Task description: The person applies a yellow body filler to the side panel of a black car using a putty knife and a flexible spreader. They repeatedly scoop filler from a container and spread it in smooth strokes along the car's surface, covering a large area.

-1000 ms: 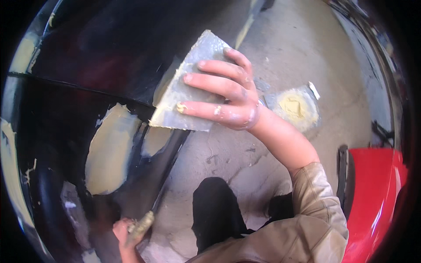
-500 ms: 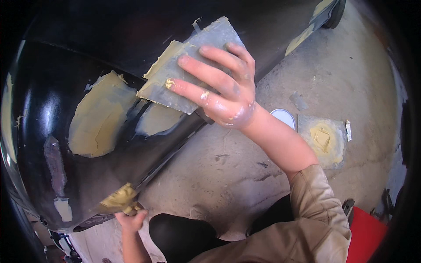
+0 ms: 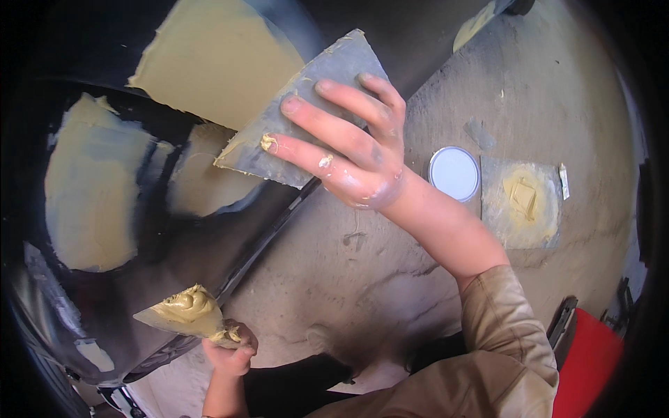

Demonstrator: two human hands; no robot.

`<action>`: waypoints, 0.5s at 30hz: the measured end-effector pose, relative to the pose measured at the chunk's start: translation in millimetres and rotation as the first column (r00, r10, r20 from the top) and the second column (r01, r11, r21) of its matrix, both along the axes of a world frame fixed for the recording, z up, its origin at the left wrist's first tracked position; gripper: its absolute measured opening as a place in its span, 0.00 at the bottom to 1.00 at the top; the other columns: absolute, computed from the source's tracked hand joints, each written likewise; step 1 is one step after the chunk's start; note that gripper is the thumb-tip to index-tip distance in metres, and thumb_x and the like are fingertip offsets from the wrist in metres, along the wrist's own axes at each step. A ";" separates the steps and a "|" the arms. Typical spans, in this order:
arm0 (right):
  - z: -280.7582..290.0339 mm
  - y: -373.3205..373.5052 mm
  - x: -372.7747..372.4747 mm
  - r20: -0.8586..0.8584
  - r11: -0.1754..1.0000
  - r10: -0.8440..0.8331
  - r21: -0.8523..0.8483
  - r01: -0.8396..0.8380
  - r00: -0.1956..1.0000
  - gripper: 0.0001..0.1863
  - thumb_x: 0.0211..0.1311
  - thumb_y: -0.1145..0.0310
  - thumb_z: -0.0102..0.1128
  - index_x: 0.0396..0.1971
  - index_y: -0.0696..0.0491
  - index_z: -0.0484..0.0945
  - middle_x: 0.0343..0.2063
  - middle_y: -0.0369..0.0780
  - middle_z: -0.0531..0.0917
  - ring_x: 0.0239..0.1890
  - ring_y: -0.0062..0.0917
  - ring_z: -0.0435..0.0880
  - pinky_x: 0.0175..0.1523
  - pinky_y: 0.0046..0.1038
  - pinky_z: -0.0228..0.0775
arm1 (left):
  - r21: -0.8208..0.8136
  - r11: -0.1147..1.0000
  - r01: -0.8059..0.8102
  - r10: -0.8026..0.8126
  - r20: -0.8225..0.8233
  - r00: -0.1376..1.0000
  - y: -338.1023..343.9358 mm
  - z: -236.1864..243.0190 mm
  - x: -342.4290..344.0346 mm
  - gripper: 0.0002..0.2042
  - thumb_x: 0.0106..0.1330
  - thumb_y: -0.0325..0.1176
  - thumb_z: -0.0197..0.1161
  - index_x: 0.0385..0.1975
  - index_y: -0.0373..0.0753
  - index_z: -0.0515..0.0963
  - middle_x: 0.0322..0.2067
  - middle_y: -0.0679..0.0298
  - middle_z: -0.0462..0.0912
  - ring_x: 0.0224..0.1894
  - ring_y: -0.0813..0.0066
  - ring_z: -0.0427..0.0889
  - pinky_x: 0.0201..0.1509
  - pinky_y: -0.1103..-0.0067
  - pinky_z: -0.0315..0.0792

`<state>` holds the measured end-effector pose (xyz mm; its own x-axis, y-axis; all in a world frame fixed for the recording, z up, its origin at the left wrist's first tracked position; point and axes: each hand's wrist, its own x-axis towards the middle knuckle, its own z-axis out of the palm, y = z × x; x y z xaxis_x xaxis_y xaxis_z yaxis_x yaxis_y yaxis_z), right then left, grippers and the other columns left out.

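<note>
My right hand (image 3: 352,139) grips a wide grey spreader (image 3: 327,59) with yellowish filler along its edge, fingers splayed over its face. It is over a black car panel (image 3: 136,285), beside a broad fresh patch of beige filler (image 3: 209,59). Two other filler patches (image 3: 90,188) lie on the panel to the left and below. My left hand (image 3: 230,352), low near the panel's lower edge, is closed round the handle of a putty knife (image 3: 160,313) heaped with yellow filler. Filler is smeared on the fingers of my right hand.
On the concrete floor (image 3: 348,279) to the right are a round white lid or tin (image 3: 453,174), a mixing sheet (image 3: 523,226) with yellow filler and a small white tube (image 3: 564,181). A red painted part (image 3: 592,362) stands at the lower right. My dark-clad legs show below.
A broad beige patch now shows on the upper panel where the spreader was. My left hand has moved rightward with the knife, turning its load of filler upward. The view has shifted.
</note>
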<state>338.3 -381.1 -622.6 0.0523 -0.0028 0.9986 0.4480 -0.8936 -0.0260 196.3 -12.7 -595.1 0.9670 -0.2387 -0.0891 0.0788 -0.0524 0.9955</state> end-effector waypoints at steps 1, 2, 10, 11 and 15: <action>-6.3 0.9 1.4 0.007 1.000 0.003 0.006 -0.003 1.000 0.17 0.53 0.67 0.66 0.43 0.36 0.89 0.52 0.31 0.85 0.53 0.32 0.79 0.65 0.41 0.63 | 0.035 0.999 0.017 -0.017 0.013 1.000 -1.2 -3.9 -0.4 0.28 0.53 0.43 0.82 0.39 0.32 0.69 0.21 0.66 0.72 0.16 0.78 0.71 0.16 0.80 0.68; -12.5 2.2 2.7 0.012 1.000 0.014 0.016 -0.014 1.000 0.16 0.53 0.67 0.66 0.43 0.36 0.89 0.51 0.31 0.85 0.53 0.32 0.79 0.65 0.41 0.63 | 0.069 0.997 0.037 -0.037 0.012 0.999 -0.9 -6.1 -0.7 0.31 0.54 0.48 0.82 0.41 0.33 0.69 0.20 0.67 0.71 0.14 0.79 0.68 0.13 0.81 0.65; -49.5 3.7 12.4 0.060 0.999 -0.035 -0.003 0.035 0.998 0.15 0.53 0.66 0.67 0.42 0.36 0.89 0.52 0.30 0.85 0.53 0.31 0.79 0.64 0.42 0.65 | 0.040 0.991 0.129 -0.132 0.078 0.988 8.9 -17.6 -1.8 0.31 0.59 0.53 0.76 0.41 0.32 0.69 0.17 0.66 0.69 0.13 0.78 0.66 0.13 0.79 0.65; -53.9 2.5 12.2 0.066 0.999 -0.043 -0.021 0.045 0.997 0.14 0.54 0.66 0.66 0.42 0.37 0.89 0.51 0.31 0.85 0.53 0.32 0.80 0.65 0.41 0.65 | 0.032 0.986 0.165 -0.167 0.102 0.981 9.8 -19.1 0.7 0.31 0.62 0.56 0.73 0.42 0.31 0.69 0.17 0.66 0.69 0.13 0.77 0.66 0.12 0.79 0.65; -72.1 -5.0 1.9 -0.039 0.997 -0.032 -0.071 0.029 0.999 0.17 0.53 0.69 0.66 0.44 0.38 0.88 0.53 0.33 0.84 0.54 0.32 0.79 0.65 0.42 0.65 | 0.028 0.963 0.269 -0.270 0.071 0.960 8.4 -23.1 13.8 0.33 0.70 0.64 0.56 0.47 0.32 0.69 0.14 0.62 0.68 0.11 0.72 0.66 0.12 0.77 0.66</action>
